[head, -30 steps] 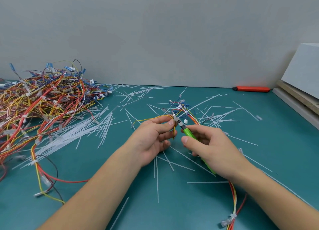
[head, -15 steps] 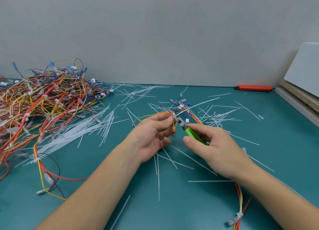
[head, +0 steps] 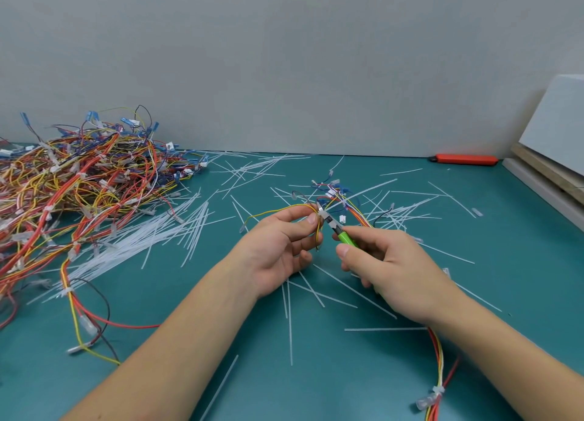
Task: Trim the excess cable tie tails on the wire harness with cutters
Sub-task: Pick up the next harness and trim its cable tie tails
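My left hand (head: 278, 247) pinches a yellow-and-orange wire harness (head: 360, 217) between thumb and fingertips, just above the teal table. My right hand (head: 388, 269) grips green-handled cutters (head: 343, 235). Their metal jaws touch the harness at a white cable tie right beside my left fingertips. The harness runs behind my right hand and comes out below the wrist toward the lower right, where another white tie (head: 437, 390) binds it. Whether the jaws are closed is too small to tell.
A big tangled pile of coloured harnesses (head: 79, 183) fills the left. Cut white tie tails (head: 132, 240) lie scattered across the teal table (head: 316, 382). A red utility knife (head: 463, 159) lies by the back wall. Boards and a white panel (head: 553, 168) lean at the right edge.
Both hands have drifted slightly up and away together with the harness and cutters. My left fingers have loosened a little below the pinch.
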A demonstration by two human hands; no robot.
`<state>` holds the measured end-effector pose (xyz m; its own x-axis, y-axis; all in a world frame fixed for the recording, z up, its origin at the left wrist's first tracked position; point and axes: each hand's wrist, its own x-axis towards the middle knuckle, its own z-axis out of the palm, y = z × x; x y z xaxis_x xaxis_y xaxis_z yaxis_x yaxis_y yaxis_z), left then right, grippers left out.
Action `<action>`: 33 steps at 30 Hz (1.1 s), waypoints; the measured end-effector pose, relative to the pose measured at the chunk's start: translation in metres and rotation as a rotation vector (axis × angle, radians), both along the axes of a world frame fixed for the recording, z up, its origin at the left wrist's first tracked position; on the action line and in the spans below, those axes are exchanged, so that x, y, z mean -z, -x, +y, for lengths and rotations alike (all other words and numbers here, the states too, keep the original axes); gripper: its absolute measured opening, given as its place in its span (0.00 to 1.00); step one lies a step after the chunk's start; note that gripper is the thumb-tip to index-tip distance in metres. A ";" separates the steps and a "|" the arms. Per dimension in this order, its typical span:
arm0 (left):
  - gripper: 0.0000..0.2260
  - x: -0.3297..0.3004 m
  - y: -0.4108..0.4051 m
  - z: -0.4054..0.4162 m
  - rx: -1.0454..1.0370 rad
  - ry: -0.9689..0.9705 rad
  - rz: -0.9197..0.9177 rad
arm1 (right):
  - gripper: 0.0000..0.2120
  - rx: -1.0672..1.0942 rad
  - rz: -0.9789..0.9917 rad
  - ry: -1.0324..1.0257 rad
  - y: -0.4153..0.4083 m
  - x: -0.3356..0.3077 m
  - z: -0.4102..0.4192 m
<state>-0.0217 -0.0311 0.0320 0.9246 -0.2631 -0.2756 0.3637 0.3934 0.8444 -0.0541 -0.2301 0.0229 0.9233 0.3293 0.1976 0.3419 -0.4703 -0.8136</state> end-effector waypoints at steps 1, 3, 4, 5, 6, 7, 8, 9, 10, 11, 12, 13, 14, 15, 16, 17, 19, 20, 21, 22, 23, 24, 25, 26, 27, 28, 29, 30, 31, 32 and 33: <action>0.07 0.000 0.000 0.000 0.004 0.004 0.002 | 0.28 -0.005 0.007 -0.013 0.000 0.000 0.000; 0.06 0.000 0.000 -0.001 0.011 0.008 0.001 | 0.26 -0.009 0.024 -0.048 -0.001 0.000 -0.001; 0.06 0.000 0.000 -0.001 0.011 0.005 0.000 | 0.26 -0.009 0.033 -0.062 -0.002 0.001 -0.001; 0.05 0.000 0.000 -0.001 0.010 0.001 0.000 | 0.26 -0.008 0.039 -0.069 -0.002 0.001 -0.002; 0.05 0.000 0.000 -0.001 0.008 -0.004 0.000 | 0.26 -0.008 0.043 -0.069 -0.002 0.001 -0.002; 0.05 0.000 0.000 -0.001 0.005 -0.007 0.001 | 0.26 -0.007 0.046 -0.066 -0.002 0.001 -0.002; 0.05 0.000 0.000 -0.001 0.001 -0.009 0.001 | 0.26 -0.005 0.049 -0.059 -0.002 0.001 -0.002; 0.05 0.000 0.000 -0.001 0.000 -0.011 0.001 | 0.26 -0.005 0.053 -0.051 -0.002 0.000 -0.002; 0.05 0.000 0.000 -0.001 0.001 -0.010 -0.001 | 0.25 -0.006 0.060 -0.055 -0.002 -0.001 -0.002; 0.05 0.001 0.000 -0.001 0.005 -0.006 -0.003 | 0.24 -0.005 0.071 -0.081 -0.002 -0.002 -0.001; 0.05 0.000 0.000 -0.001 0.008 0.001 -0.005 | 0.22 0.001 0.088 -0.132 -0.001 -0.003 -0.001; 0.05 0.000 0.000 -0.001 0.007 0.010 -0.007 | 0.20 0.014 0.108 -0.195 0.000 -0.005 0.000; 0.05 -0.001 0.000 -0.001 0.001 0.020 -0.008 | 0.18 0.036 0.128 -0.261 0.000 -0.006 0.001; 0.05 -0.001 0.000 -0.001 -0.012 0.031 -0.007 | 0.17 0.069 0.147 -0.328 0.000 -0.009 0.001; 0.06 -0.001 -0.001 0.001 -0.032 0.042 -0.004 | 0.17 0.110 0.171 -0.397 0.000 -0.012 0.001; 0.06 -0.002 -0.002 0.002 -0.061 0.054 0.000 | 0.16 0.151 0.207 -0.473 -0.001 -0.016 -0.001; 0.06 -0.004 -0.004 0.005 -0.134 0.086 -0.003 | 0.18 0.214 0.294 -0.624 -0.005 -0.022 -0.010; 0.05 -0.005 -0.006 0.006 -0.171 0.107 -0.008 | 0.18 0.242 0.323 -0.685 -0.008 -0.025 -0.017; 0.05 -0.006 -0.006 0.007 -0.208 0.127 -0.011 | 0.18 0.283 0.335 -0.731 -0.012 -0.028 -0.024; 0.05 -0.007 -0.007 0.008 -0.246 0.142 -0.010 | 0.16 0.337 0.326 -0.759 -0.017 -0.030 -0.031; 0.05 -0.007 -0.007 0.009 -0.288 0.148 -0.008 | 0.15 0.403 0.300 -0.764 -0.021 -0.031 -0.038; 0.05 -0.008 -0.008 0.010 -0.330 0.146 -0.005 | 0.13 0.479 0.265 -0.735 -0.026 -0.032 -0.045; 0.05 -0.008 -0.008 0.011 -0.369 0.139 -0.001 | 0.12 0.561 0.227 -0.668 -0.031 -0.032 -0.053; 0.05 -0.008 -0.009 0.012 -0.407 0.126 0.006 | 0.11 0.638 0.189 -0.561 -0.035 -0.031 -0.061; 0.05 -0.008 -0.009 0.013 -0.442 0.104 0.015 | 0.10 0.698 0.149 -0.418 -0.039 -0.029 -0.070; 0.05 -0.009 -0.010 0.014 -0.469 0.072 0.019 | 0.11 0.735 0.109 -0.249 -0.042 -0.025 -0.079; 0.04 -0.009 -0.010 0.015 -0.488 0.034 0.014 | 0.12 0.760 0.078 -0.061 -0.045 -0.020 -0.087; 0.04 -0.009 -0.010 0.015 -0.498 -0.004 0.001 | 0.14 0.792 0.070 0.141 -0.048 -0.015 -0.095; 0.03 -0.009 -0.010 0.015 -0.500 -0.038 -0.018 | 0.16 0.827 0.083 0.330 -0.050 -0.010 -0.101; 0.02 -0.009 -0.009 0.014 -0.497 -0.065 -0.041 | 0.19 0.857 0.111 0.480 -0.053 -0.005 -0.106; 0.02 -0.009 -0.008 0.013 -0.493 -0.091 -0.070 | 0.22 0.879 0.145 0.579 -0.055 -0.002 -0.110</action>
<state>-0.0139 -0.0186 0.0409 0.9499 0.2313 -0.2101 0.0947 0.4275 0.8990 0.0006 -0.3401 0.0249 0.8849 -0.4563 0.0932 -0.3885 -0.8336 -0.3927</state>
